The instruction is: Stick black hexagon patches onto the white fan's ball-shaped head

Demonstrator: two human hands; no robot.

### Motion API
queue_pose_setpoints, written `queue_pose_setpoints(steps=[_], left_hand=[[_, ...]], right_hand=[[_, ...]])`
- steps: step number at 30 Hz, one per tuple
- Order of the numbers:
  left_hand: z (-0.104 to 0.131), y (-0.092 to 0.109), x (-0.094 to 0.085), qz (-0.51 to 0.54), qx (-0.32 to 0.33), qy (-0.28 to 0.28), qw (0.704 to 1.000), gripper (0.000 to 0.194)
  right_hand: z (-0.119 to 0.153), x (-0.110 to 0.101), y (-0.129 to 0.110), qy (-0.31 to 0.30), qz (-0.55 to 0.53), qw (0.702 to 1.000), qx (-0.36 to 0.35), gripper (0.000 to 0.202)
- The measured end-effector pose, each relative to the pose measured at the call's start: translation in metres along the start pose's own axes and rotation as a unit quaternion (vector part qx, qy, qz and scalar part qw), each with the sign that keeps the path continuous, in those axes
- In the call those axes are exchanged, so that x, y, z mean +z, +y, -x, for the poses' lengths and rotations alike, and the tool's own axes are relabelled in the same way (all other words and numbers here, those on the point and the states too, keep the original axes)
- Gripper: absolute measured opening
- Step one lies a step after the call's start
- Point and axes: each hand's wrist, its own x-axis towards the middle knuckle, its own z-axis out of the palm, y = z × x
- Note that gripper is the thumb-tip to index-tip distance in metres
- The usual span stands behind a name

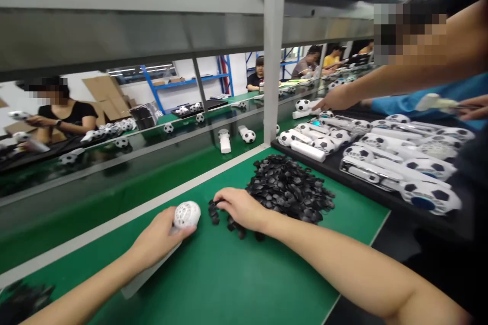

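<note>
Gripping a white ball-headed part (186, 214) by its round, perforated end, the left hand (160, 237) rests low on the green mat (229, 274), its fingers wrapped about the part, whose pale handle runs back under the wrist. The right hand (240, 207) lies just beside it, palm down, fingers curled loosely onto the near edge of a heap of small black pieces (290, 188); whether any piece is pinched between the fingertips cannot be told. The heap sits on the mat between the hands and a black tray (366, 188) of finished football-patterned units (430, 195) to the right. Above that tray a co-worker's hand (335, 99) reaches in from the right. Beyond the mat runs a conveyor belt (125, 183) carrying a few more units, with other people seated across it.
</note>
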Motion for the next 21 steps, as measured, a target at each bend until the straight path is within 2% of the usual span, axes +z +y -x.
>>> queue_pose_setpoints(steps=[2, 5, 8, 11, 15, 21], left_hand=[[0.004, 0.007, 0.010, 0.020, -0.007, 0.018, 1.000, 0.057], [0.007, 0.013, 0.018, 0.010, 0.017, 0.032, 0.999, 0.056], [0.008, 0.019, 0.020, 0.010, 0.047, 0.002, 0.999, 0.051], [0.008, 0.020, 0.021, 0.040, 0.048, -0.011, 0.998, 0.055], [0.010, 0.016, 0.024, 0.073, 0.076, 0.028, 0.994, 0.073], [0.009, 0.012, 0.026, 0.141, 0.106, 0.027, 0.984, 0.066]], right_hand=[[0.001, -0.001, 0.001, 0.000, -0.019, 1.000, 0.003, 0.010], [0.002, -0.002, -0.002, 0.002, -0.043, 0.999, 0.000, 0.008], [0.003, -0.003, -0.009, -0.001, -0.087, 0.996, 0.001, 0.008], [0.005, -0.002, -0.015, -0.019, -0.128, 0.992, 0.007, 0.006], [0.008, 0.007, -0.019, -0.055, -0.115, 0.992, -0.011, 0.005], [0.007, 0.019, -0.019, -0.035, -0.087, 0.995, -0.025, 0.009]])
